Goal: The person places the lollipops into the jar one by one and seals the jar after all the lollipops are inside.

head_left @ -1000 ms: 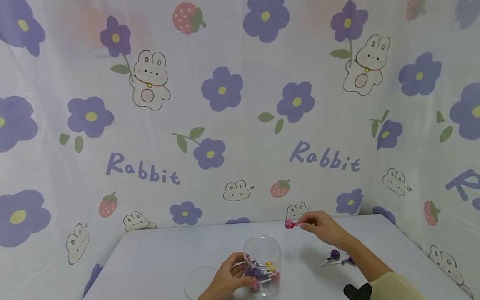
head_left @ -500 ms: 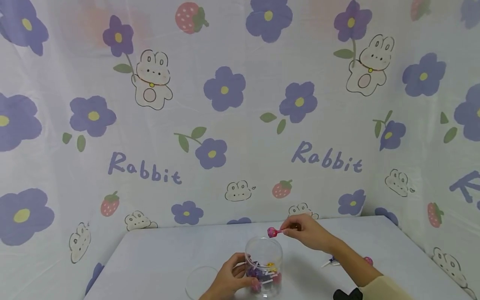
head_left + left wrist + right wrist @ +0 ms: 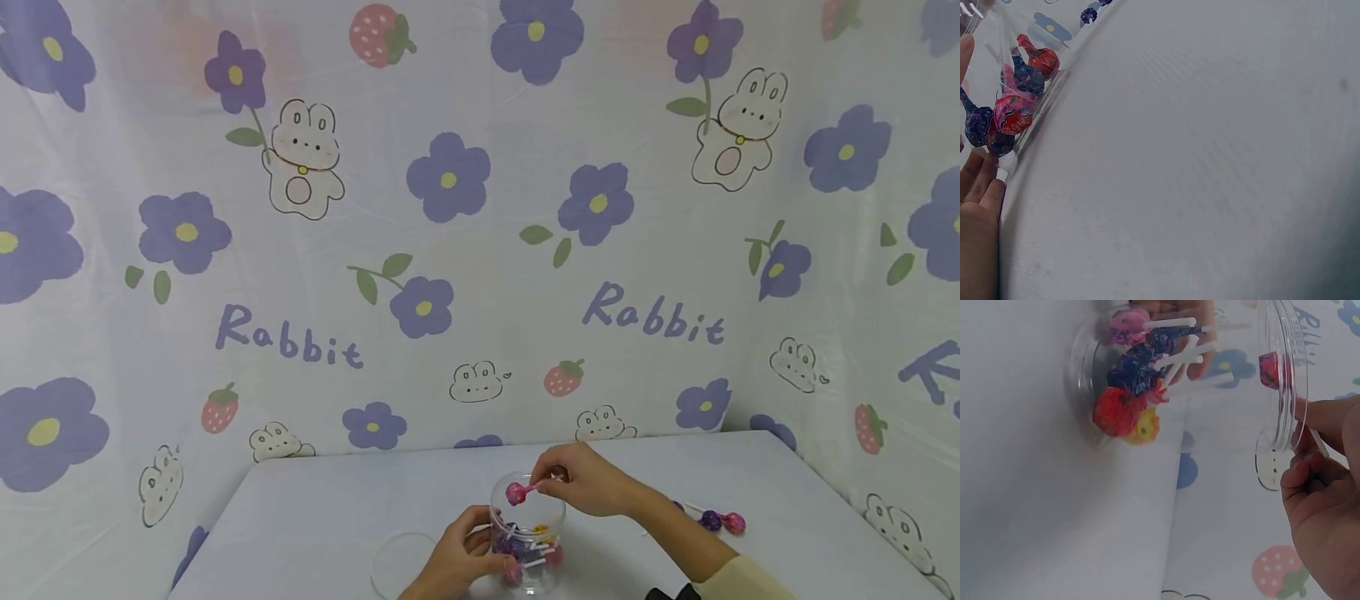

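Note:
A clear plastic jar (image 3: 551, 575) stands on the table with several wrapped lollipops inside; red, yellow, pink and dark blue wrappers (image 3: 1135, 372) show through its wall in the right wrist view. My left hand (image 3: 457, 557) grips the jar around its left side, thumb in front. Between thumb and fingers my right hand (image 3: 588, 483) pinches a pink lollipop (image 3: 516, 493) by its stick. Its candy head is at the jar's open mouth, just inside the rim in the right wrist view. In the left wrist view, the left hand (image 3: 982, 194) is only partly visible at the edge.
On the white table (image 3: 322, 508), right of the jar, lie a purple lollipop (image 3: 710, 520) and a pink-red lollipop (image 3: 735, 523), partly behind the right forearm. A clear round lid (image 3: 401, 554) lies left of the jar. A patterned cloth hangs behind the table.
My right hand has moved left and down, bringing the pink lollipop from right of the jar to its mouth. The left hand keeps holding the jar in place.

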A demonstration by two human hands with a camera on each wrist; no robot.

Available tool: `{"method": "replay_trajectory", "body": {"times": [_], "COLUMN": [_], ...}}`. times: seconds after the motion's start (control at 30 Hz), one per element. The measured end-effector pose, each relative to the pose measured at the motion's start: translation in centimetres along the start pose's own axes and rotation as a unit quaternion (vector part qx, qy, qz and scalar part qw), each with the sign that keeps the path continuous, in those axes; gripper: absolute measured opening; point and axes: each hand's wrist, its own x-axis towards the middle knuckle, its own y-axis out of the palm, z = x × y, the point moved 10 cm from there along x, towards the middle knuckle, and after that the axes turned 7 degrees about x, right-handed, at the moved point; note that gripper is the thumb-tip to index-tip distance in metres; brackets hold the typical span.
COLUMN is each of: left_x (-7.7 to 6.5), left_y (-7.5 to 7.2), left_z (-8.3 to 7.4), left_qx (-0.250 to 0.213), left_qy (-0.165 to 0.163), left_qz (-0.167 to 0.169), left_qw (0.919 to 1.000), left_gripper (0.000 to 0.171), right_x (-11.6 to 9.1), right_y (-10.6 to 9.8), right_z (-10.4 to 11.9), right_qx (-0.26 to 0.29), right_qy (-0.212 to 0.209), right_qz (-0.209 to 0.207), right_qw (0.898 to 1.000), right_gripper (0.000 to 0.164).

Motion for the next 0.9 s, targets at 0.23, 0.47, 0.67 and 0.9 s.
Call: {"method": "replay_trajectory", "body": {"times": [0.23, 0.47, 0.67, 0.9], "left_x": [-0.1, 0.0, 0.0, 0.1], "left_y": [0.4, 0.5, 0.6, 0.0], "left_z": [-0.4, -0.2, -0.4, 0.0], "left_qx": [-0.036, -0.044, -0.051, -0.015], "left_qy": [0.028, 0.018, 0.03, 0.019], "left_qz": [0.019, 0.021, 0.026, 0.007], "left_qw": [0.9988, 0.9987, 0.9979, 0.9997], "left_gripper": [0.064, 0.064, 0.066, 0.065], "right_x": [0.7, 0.3, -0.4, -1.4], "right_y": [1.4, 1.0, 0.1, -1.3], "right_z": [0.2, 0.0, 0.6, 0.2], "right_qx": [-0.04, -0.046, -0.041, -0.045], "right_qy": [-0.011, -0.011, -0.045, -0.032], "right_qz": [0.022, -0.001, -0.023, -0.04], "right_qw": [0.999, 0.999, 0.998, 0.998], "right_gripper": [0.008, 0.019, 0.018, 0.017]}}
